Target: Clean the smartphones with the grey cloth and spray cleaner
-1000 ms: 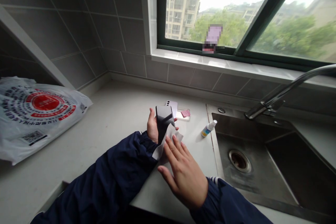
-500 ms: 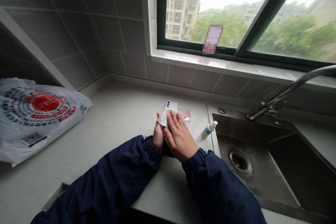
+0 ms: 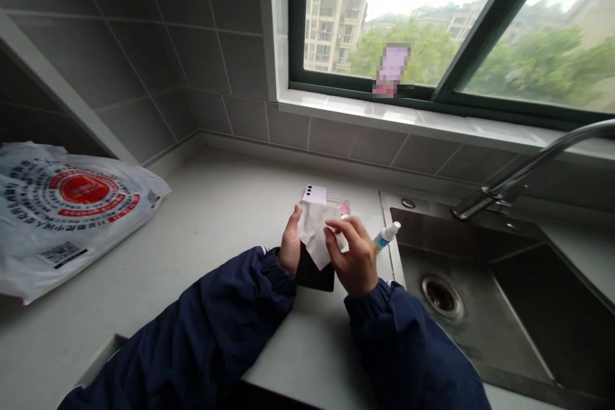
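Observation:
My left hand (image 3: 290,246) grips the side of a phone (image 3: 314,275) with a black screen, tilted above the counter. Over the upper part of that screen lies a thin white cloth (image 3: 314,234) with a zigzag edge. At the cloth's right side, my right hand (image 3: 355,253) pinches it between thumb and forefinger. Just behind, a pale lilac phone (image 3: 316,193) with camera lenses rests face down, partly covered by the cloth. Beside it a clear case with a pink part (image 3: 344,207) shows. A small spray bottle (image 3: 387,236) stands behind my right hand, its lower part hidden.
To the right is a steel sink (image 3: 473,333) with a curved tap (image 3: 528,170). A printed white plastic bag (image 3: 81,205) lies on the left of the pale counter (image 3: 216,205). A blurred pink object (image 3: 393,69) stands at the window sill.
My right hand was lying flat on the cloth; it has lifted and drawn back to the right, fingers now pinched. More of the cloth and the black screen shows. My left hand stays put.

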A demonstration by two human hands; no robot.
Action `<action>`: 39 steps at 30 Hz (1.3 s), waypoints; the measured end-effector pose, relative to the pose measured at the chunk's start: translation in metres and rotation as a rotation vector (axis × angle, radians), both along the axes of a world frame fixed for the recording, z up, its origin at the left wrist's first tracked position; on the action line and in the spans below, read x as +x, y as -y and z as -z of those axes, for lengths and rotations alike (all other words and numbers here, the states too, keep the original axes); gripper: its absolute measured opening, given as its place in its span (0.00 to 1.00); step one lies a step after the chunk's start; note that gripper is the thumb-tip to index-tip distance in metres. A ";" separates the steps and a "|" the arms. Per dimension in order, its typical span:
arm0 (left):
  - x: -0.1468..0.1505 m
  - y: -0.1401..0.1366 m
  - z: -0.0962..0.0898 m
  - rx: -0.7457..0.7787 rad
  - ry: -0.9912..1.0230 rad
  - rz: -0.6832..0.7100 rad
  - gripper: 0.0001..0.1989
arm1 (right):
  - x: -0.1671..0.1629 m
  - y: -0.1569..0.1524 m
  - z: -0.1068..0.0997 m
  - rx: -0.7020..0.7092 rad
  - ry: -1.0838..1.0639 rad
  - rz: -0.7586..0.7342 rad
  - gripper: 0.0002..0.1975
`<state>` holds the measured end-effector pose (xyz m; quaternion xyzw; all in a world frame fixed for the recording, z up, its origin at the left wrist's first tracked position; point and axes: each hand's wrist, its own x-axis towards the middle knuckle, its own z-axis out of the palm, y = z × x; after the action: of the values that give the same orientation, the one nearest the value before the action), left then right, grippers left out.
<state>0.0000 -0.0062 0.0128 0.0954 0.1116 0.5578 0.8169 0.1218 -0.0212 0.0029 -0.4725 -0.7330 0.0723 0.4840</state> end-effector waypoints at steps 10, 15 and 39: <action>-0.005 -0.006 0.013 -0.003 -0.085 0.009 0.34 | 0.005 0.006 0.012 -0.179 -0.221 0.007 0.10; -0.008 -0.005 0.018 0.004 -0.097 0.102 0.36 | 0.007 0.005 0.012 -0.203 -0.248 -0.005 0.18; -0.006 -0.002 0.007 -0.115 -0.064 0.025 0.42 | -0.008 0.011 0.024 -0.121 0.463 -0.261 0.33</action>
<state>-0.0055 -0.0043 0.0057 0.0675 0.1684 0.5368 0.8240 0.1135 -0.0324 -0.0211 -0.4060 -0.8732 0.0677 0.2611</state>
